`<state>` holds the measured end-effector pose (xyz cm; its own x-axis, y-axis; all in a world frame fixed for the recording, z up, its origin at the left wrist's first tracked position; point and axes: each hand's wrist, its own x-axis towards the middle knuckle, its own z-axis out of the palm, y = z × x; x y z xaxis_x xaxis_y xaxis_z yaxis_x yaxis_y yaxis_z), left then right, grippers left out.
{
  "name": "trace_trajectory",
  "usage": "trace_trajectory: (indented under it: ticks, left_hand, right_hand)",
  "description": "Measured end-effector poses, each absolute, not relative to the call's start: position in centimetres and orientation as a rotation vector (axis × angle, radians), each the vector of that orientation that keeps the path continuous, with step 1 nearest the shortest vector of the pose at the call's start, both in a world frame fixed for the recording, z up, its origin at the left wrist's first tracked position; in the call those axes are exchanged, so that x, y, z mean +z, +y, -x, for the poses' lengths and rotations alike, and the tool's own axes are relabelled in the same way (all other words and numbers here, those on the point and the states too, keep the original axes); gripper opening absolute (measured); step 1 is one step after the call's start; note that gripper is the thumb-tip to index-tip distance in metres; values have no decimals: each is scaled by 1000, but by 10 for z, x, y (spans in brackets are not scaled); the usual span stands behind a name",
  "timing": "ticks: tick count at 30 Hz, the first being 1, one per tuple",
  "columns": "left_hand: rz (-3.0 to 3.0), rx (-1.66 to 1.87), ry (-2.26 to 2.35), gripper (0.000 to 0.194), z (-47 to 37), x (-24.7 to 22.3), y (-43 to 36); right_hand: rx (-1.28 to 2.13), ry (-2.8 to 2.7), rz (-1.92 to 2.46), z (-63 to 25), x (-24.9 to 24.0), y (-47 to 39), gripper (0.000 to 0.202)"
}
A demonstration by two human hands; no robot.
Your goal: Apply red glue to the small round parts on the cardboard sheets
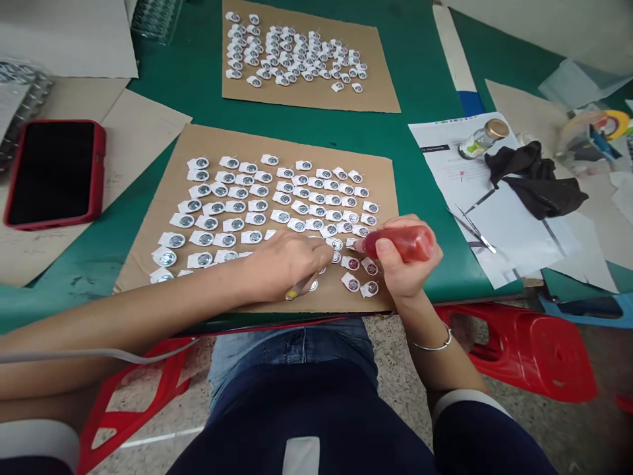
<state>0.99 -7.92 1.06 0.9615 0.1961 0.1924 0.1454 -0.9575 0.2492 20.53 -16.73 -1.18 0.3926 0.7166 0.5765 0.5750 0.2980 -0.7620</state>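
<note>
My right hand (413, 270) grips a red squeeze bottle (403, 243), tilted with its nozzle down to the left at one of the small pieces. The small silver-faced discs on white paper tabs (252, 237) lie in rough rows on a brown cardboard sheet (222, 140). Resting over the sheet's lower middle, my left hand (284, 264) is closed around a slim tool (297, 289) with a yellow patch; its far end is hidden. That hand covers some of the discs. A few discs near the bottle, such as the lower right disc (369, 289), look reddish.
A second cardboard sheet (306, 95) with many discs lies farther back on the green table (316, 135). A red-cased phone (54, 173) is at left. At right are a small jar (483, 138), dark cloth (539, 178), scissors (475, 229) and papers. Red stools (548, 356) stand below.
</note>
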Motion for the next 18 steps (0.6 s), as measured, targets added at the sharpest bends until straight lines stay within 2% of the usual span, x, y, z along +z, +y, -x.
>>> trace_trajectory:
  ticks: [18]
  left_hand:
    - [-2904,245,245,13,-9,17,-80]
  right_hand:
    - [86,-1372,1424,-204,-11,-162,20]
